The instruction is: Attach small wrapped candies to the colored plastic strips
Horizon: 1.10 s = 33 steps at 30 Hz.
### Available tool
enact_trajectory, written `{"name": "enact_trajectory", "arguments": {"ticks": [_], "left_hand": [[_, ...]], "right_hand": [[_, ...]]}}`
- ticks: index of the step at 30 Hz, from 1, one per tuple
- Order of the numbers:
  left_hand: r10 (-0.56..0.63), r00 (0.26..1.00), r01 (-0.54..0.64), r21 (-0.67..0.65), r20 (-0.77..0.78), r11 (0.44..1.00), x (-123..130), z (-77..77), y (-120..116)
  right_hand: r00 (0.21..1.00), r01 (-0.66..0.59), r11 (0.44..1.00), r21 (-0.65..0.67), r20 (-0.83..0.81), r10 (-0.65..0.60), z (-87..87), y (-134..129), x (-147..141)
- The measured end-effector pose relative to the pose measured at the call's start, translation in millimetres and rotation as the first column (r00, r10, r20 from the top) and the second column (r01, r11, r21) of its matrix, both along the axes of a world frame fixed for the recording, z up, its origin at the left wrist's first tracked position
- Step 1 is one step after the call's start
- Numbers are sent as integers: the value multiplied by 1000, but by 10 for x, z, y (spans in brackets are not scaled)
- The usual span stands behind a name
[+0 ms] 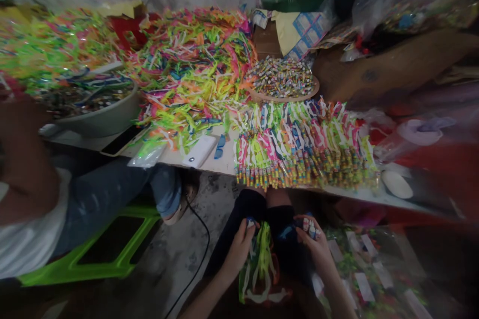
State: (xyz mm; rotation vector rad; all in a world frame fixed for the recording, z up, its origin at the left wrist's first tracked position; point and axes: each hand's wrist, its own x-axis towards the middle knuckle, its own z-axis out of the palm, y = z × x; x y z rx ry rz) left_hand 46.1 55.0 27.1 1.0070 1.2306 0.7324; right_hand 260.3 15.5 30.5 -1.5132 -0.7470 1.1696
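Low in the view, my left hand point(241, 244) is closed around a small blue-and-white piece point(250, 222), thumb on top. Green, yellow and white soft strips point(264, 254) hang beside it over my lap. To the right, my right hand point(314, 239) is closed on several small printed pieces point(310, 227) that show at its fingers. Both hands are over my knees, below the table edge and apart from each other. Rows of finished-looking tubes with coloured strips point(299, 159) lie on the table just beyond.
A heap of coloured strips point(194, 60) covers the table's middle. Behind the rows stands a round tray of small pieces point(318, 87). A bowl point(101, 114), a white phone point(200, 151) and a seated person point(26, 194) are at left. Filled bags point(370, 269) lie at lower right.
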Motion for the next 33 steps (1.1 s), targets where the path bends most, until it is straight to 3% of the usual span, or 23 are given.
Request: {"name": "enact_trajectory", "arguments": {"ticks": [3, 9, 15, 18, 22, 26, 28, 30, 33], "left_hand": [[31, 997, -23, -118, 67, 993, 28, 11, 89], [-160, 966, 190, -139, 201, 972, 65, 163, 166], [-61, 964, 125, -239, 258, 963, 104, 247, 245], [8, 930, 147, -392, 368, 908, 163, 239, 219], [136, 886, 144, -542, 443, 828, 215, 262, 167], [48, 889, 242, -556, 456, 795, 205, 378, 139], [-4, 922, 232, -545, 387, 806, 198, 418, 132], [-10, 959, 156, -495, 284, 855, 186, 428, 142], [-46, 982, 110, -351, 186, 930, 136, 443, 203]], "right_hand": [[999, -36, 999, 1, -31, 36, 84, 29, -60], [973, -183, 983, 19, -138, 184, 309, 81, -239], [831, -505, 860, 74, -227, 508, 531, 112, -401], [817, -549, 827, 116, -133, 561, 554, 157, -463], [802, -595, 803, 26, 78, 592, 563, 196, -483], [767, -631, 776, 18, 162, 620, 592, 203, -437], [740, -659, 751, 32, 203, 641, 599, 213, -394], [741, -654, 755, 43, 241, 627, 595, 235, -334], [810, -521, 853, 24, 329, 485, 586, 287, -226]]}}
